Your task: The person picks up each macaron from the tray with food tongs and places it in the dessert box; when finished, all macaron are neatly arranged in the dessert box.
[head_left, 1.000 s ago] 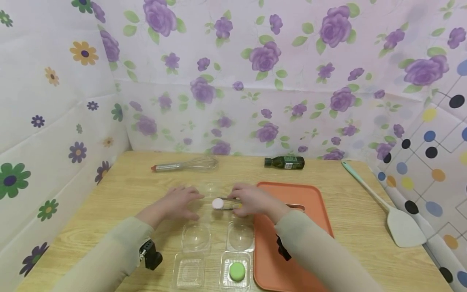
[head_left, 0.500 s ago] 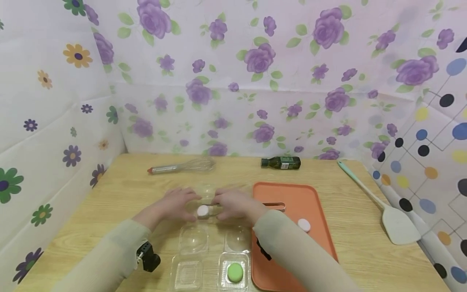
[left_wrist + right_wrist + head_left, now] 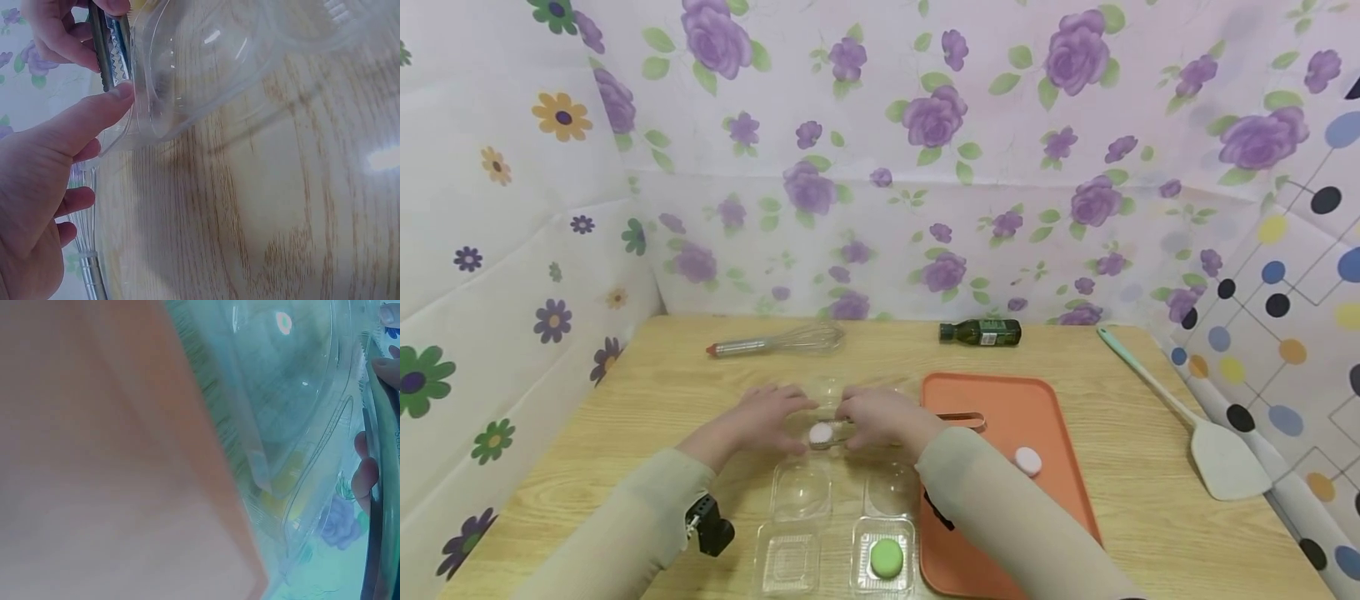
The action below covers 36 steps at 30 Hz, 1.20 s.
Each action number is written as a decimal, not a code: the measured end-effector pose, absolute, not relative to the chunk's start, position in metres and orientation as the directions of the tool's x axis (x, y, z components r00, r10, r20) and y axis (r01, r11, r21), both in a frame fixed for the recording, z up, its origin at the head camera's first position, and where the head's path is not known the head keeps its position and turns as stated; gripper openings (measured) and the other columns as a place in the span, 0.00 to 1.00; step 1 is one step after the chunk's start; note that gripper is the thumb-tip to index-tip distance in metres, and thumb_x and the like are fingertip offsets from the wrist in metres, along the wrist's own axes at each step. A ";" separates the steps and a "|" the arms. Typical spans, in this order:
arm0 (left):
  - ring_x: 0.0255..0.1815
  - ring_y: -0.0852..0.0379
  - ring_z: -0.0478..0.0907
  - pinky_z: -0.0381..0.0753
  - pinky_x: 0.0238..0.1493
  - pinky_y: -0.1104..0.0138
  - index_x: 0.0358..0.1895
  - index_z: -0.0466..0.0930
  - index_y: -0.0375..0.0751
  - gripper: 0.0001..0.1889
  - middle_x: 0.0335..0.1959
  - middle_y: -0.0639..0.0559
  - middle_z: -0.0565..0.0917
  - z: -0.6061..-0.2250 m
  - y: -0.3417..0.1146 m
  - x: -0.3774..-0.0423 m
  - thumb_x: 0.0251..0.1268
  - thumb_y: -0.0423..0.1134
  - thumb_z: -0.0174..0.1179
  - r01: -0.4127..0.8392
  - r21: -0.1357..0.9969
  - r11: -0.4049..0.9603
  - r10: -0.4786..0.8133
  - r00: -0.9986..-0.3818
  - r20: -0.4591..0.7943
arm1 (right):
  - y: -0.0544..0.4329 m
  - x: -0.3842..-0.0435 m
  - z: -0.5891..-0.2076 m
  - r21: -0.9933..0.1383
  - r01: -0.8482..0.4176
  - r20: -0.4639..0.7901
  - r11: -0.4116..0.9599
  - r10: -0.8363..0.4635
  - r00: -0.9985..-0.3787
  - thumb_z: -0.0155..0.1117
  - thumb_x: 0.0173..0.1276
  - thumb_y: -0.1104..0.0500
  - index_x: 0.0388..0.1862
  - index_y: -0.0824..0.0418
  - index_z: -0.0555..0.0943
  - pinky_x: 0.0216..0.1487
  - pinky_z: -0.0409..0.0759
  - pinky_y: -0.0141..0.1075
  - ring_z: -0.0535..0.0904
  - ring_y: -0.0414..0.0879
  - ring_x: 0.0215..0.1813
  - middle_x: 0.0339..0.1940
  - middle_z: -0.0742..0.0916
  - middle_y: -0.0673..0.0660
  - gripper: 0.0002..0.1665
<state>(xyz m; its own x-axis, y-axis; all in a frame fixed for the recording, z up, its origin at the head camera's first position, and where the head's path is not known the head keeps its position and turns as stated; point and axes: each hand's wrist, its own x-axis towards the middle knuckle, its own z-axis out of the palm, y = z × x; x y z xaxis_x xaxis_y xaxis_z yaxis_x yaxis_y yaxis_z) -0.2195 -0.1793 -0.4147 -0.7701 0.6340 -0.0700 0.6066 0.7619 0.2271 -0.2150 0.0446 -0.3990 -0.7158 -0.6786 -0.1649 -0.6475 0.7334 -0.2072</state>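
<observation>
My right hand grips metal tongs, whose rear end reaches over the tray. At the tongs' tips in the head view is a pale pink round macaron, above a clear plastic box. Across from it, my left hand has its fingers spread, with the thumb tip right at the box's rim in the left wrist view. The serrated tongs tips show close to that thumb. Something yellow shows through clear plastic in the right wrist view.
An orange tray on the right holds another pale macaron. Nearer stand open clear boxes, one with a green macaron, one bare. Behind lie a whisk and a dark bottle; a spatula lies right.
My right hand has moved left with the tongs and the macaron, closer to my left hand, which stays in place. The macaron on the tray has come into sight from behind the right arm.
</observation>
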 end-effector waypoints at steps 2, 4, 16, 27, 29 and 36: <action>0.59 0.39 0.67 0.59 0.56 0.38 0.62 0.72 0.45 0.36 0.57 0.47 0.73 -0.414 -0.179 -0.219 0.47 0.55 0.69 0.607 0.228 0.762 0.634 -0.770 -0.072 | 0.045 -0.215 -0.399 -0.203 -0.648 -0.164 0.734 -0.678 -0.716 0.71 0.54 0.51 0.51 0.52 0.81 0.43 0.75 0.33 0.75 0.38 0.39 0.40 0.76 0.43 0.24; 0.58 0.40 0.67 0.60 0.56 0.39 0.62 0.72 0.45 0.36 0.57 0.47 0.73 -0.413 -0.178 -0.219 0.47 0.55 0.69 0.607 0.226 0.762 0.635 -0.769 -0.074 | 0.045 -0.216 -0.400 -0.198 -0.653 -0.160 0.731 -0.681 -0.715 0.71 0.54 0.51 0.51 0.52 0.81 0.43 0.75 0.33 0.75 0.38 0.39 0.40 0.76 0.43 0.24; 0.60 0.39 0.66 0.59 0.57 0.39 0.63 0.72 0.45 0.36 0.58 0.47 0.73 -0.409 -0.176 -0.218 0.48 0.54 0.69 0.596 0.232 0.769 0.627 -0.774 -0.088 | 0.058 -0.217 -0.396 -0.211 -0.655 -0.145 0.726 -0.686 -0.713 0.68 0.57 0.49 0.57 0.54 0.78 0.46 0.76 0.35 0.77 0.42 0.45 0.48 0.78 0.48 0.28; 0.57 0.39 0.68 0.59 0.58 0.40 0.63 0.71 0.43 0.35 0.58 0.45 0.74 -0.409 -0.180 -0.216 0.50 0.52 0.68 0.612 0.232 0.756 0.638 -0.768 -0.053 | 0.091 -0.215 -0.390 -0.265 -0.653 -0.094 0.710 -0.693 -0.715 0.67 0.58 0.52 0.57 0.59 0.78 0.46 0.76 0.37 0.76 0.44 0.45 0.49 0.77 0.52 0.27; 0.58 0.38 0.68 0.58 0.59 0.39 0.63 0.71 0.42 0.35 0.58 0.44 0.74 -0.409 -0.181 -0.215 0.51 0.52 0.67 0.613 0.235 0.754 0.638 -0.769 -0.040 | 0.100 -0.214 -0.388 -0.308 -0.639 -0.090 0.705 -0.690 -0.718 0.67 0.58 0.54 0.56 0.61 0.78 0.47 0.76 0.38 0.76 0.46 0.46 0.50 0.77 0.53 0.27; 0.60 0.35 0.65 0.52 0.60 0.36 0.63 0.70 0.41 0.37 0.60 0.40 0.72 -0.407 -0.184 -0.212 0.50 0.54 0.68 0.605 0.262 0.752 0.631 -0.776 -0.021 | 0.141 -0.207 -0.385 -0.342 -0.610 -0.091 0.714 -0.672 -0.735 0.65 0.60 0.55 0.57 0.61 0.77 0.47 0.76 0.41 0.76 0.47 0.47 0.53 0.76 0.55 0.25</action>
<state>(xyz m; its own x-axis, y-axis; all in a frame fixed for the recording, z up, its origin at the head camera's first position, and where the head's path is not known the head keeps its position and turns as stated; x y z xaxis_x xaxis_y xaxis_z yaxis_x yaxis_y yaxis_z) -0.2118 -0.1840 -0.4069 -0.7755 0.6310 -0.0212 0.6049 0.7522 0.2615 -0.2067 0.1415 -0.3854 -0.7352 -0.6718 -0.0906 -0.6105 0.7143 -0.3422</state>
